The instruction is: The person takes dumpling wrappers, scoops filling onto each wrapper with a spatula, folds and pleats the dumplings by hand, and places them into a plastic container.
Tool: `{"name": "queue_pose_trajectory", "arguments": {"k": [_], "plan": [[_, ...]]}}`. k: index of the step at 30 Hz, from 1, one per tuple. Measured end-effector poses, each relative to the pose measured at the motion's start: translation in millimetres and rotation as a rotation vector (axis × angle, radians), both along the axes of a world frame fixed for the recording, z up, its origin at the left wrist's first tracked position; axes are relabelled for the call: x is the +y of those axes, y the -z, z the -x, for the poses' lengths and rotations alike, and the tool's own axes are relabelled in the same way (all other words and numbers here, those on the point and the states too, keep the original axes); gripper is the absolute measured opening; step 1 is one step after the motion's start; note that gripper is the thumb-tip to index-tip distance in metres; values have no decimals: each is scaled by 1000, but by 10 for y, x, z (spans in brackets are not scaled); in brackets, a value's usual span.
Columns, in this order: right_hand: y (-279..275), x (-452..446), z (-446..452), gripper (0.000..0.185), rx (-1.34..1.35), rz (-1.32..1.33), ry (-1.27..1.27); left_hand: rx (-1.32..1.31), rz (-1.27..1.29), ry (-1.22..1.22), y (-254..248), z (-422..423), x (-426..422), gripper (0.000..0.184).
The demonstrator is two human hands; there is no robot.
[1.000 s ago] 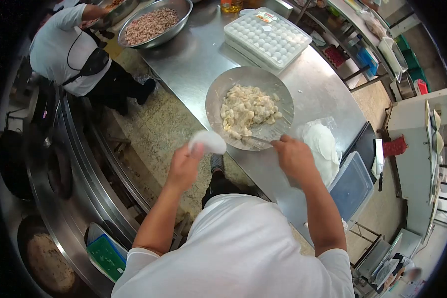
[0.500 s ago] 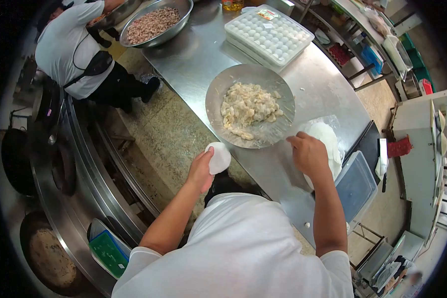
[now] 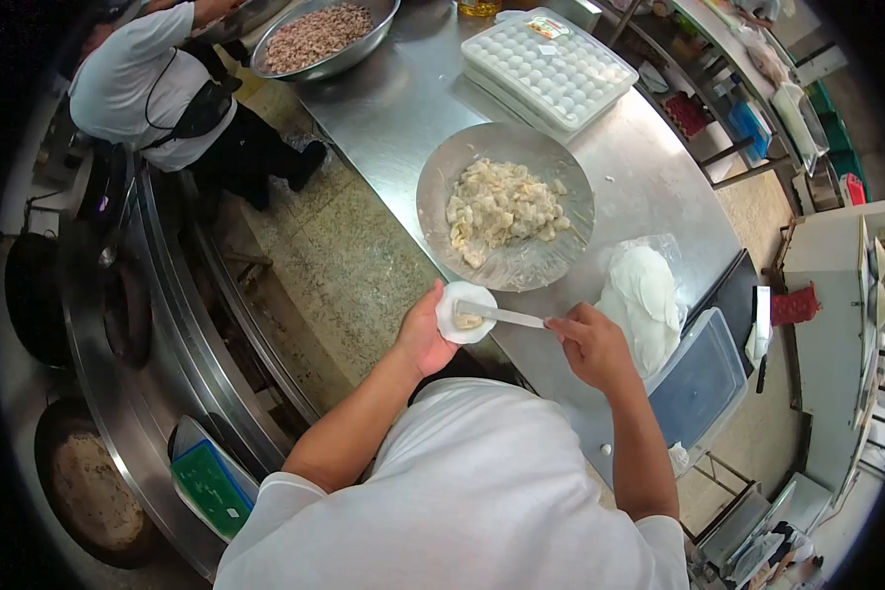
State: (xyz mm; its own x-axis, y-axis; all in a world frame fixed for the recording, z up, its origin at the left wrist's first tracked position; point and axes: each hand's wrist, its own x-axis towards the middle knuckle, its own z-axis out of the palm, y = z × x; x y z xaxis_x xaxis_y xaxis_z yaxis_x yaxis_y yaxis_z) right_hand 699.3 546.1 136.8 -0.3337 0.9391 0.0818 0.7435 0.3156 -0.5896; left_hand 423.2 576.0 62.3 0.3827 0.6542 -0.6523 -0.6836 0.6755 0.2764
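In my left hand (image 3: 425,339) lies a round white dough wrapper (image 3: 478,334), cupped near the table's front edge, fingers curled around its side. A small lump of pale filling (image 3: 465,320) rests on the wrapper. My right hand (image 3: 596,349) grips a flat metal spatula (image 3: 513,316), its blade tip touching the filling. Just beyond both hands stands a wide, shallow metal bowl (image 3: 435,197) holding chunky pale filling (image 3: 506,208). To the right of the bowl, a pile of white wrappers (image 3: 641,305) sits on clear plastic.
A lidded tray of round white pieces (image 3: 551,74) stands behind the bowl. At the right lie a plastic container (image 3: 703,379) and a cleaver (image 3: 760,324). A bowl of minced meat (image 3: 320,39) is far left, near a person (image 3: 138,88). Woks (image 3: 93,482) line the left.
The wrapper, bare before, now carries filling. My right hand has moved down from the bowl's edge, with the spatula brought to the wrapper. My left hand has shifted slightly right.
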Motion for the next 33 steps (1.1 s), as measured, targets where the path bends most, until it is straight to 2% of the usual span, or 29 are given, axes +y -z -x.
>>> {"name": "queue_pose_trajectory", "arguments": {"k": [4,7,10,15,19,21,25,27,31,33], "plan": [[-204,-86,-49,24,-28,-35,74,13,-1,6,-30,45,-46,54],[-201,-115,-40,23,69,-10,54,-55,-29,69,-121,39,-40,54],[-241,-32,28,20,-59,-116,-15,6,-51,67,-199,-3,-4,54],[-371,183,143,18,-263,-37,213,117,-122,-100,-1,151,12,51],[-97,392,205,17,-262,-53,146,163,-96,-71,-48,224,0,51],[-143,404,179,16,-458,23,153,207,-90,-90,-54,253,0,48],[-369,408,153,16,-476,77,231,197,-115,-89,28,328,-23,48],[-402,435,238,16,-383,55,209,221,-86,-92,32,320,-12,48],[-155,481,405,17,-277,-12,146,227,-89,-79,-19,265,10,47],[-134,487,409,17,-381,106,54,226,-90,-69,-28,264,39,47]]}}
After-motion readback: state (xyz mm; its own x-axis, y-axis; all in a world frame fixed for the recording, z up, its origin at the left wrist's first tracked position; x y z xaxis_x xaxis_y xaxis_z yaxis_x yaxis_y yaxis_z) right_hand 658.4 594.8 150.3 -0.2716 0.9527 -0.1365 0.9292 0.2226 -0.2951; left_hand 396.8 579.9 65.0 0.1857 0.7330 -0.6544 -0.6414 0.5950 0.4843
